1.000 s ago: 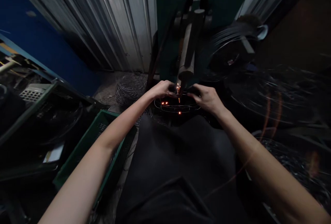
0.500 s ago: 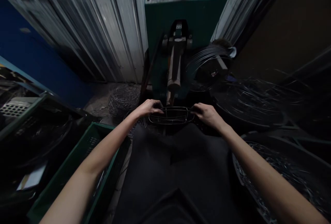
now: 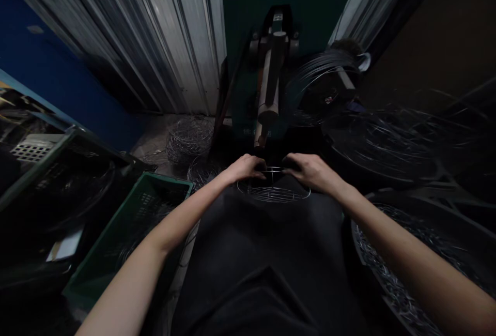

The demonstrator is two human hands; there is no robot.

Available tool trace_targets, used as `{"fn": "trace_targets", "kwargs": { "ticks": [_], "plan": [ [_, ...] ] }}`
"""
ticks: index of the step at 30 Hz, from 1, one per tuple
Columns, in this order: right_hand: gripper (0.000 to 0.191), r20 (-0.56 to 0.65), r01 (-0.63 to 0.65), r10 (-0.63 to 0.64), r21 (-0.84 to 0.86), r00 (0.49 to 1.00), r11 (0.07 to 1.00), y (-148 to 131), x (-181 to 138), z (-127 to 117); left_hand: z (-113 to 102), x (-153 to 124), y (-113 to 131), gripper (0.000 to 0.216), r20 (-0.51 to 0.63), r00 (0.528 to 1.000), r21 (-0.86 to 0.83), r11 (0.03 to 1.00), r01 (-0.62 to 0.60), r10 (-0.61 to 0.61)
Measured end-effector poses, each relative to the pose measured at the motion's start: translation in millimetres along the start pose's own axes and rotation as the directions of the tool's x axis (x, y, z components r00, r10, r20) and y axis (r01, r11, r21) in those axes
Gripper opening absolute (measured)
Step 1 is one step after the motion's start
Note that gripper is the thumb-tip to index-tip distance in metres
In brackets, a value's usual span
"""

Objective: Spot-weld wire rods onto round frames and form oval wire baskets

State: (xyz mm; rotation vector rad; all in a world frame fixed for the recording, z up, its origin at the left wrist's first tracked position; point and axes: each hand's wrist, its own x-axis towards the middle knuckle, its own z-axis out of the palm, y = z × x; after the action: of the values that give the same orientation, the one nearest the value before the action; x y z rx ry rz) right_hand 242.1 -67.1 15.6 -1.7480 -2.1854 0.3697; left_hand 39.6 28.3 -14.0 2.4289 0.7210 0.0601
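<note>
Between my two hands is a small wire basket (image 3: pixel 273 194), a rounded frame of thin bright wires, just above my dark apron (image 3: pixel 267 253). My left hand (image 3: pixel 248 166) grips its upper wires from the left, with fingers curled over. From the right, my right hand (image 3: pixel 306 169) is closed on the same upper wires. The fingertips of both hands are partly in shadow. Right beyond the basket, the metal electrode arm (image 3: pixel 269 93) of a green welding machine (image 3: pixel 248 15) points down toward me. Whether the basket touches the lower tip cannot be made out.
To my left stands a green plastic crate (image 3: pixel 112 238), with a tangled wire bundle (image 3: pixel 189 139) on the floor behind it. On the right are a tub of short metal pieces (image 3: pixel 403 269) and a round tray of loose wires (image 3: pixel 380 150). Corrugated metal sheeting (image 3: pixel 170 41) rises behind.
My hands have come closer together on the wire basket, and the basket appears turned, its gridded face now lower toward my apron. The view has tilted slightly down and left.
</note>
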Motion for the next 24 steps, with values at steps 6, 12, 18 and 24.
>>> {"fn": "trace_targets", "kwargs": {
  "ticks": [6,12,18,24],
  "plan": [
    [0.024,-0.162,-0.061,0.059,-0.008,0.985,0.998,22.8,-5.2,-24.4,-12.8,-9.0,8.7,0.031,-0.032,0.999,0.089,0.996,-0.007,0.010],
    [0.027,0.316,0.022,-0.039,0.055,0.948,0.998,27.7,4.9,9.3,-3.6,-18.5,17.8,0.032,-0.093,0.992,0.284,0.958,-0.050,0.079],
    [0.022,0.418,0.055,-0.051,0.004,0.907,0.998,15.8,-7.9,22.6,22.2,-39.3,21.7,0.028,-0.121,0.985,0.466,0.883,-0.055,0.125],
    [0.020,0.401,0.061,-0.044,-0.030,0.915,0.998,7.2,-17.8,30.2,29.8,-49.5,21.1,0.029,-0.014,0.989,0.492,0.862,-0.118,0.144]
  ]
}}
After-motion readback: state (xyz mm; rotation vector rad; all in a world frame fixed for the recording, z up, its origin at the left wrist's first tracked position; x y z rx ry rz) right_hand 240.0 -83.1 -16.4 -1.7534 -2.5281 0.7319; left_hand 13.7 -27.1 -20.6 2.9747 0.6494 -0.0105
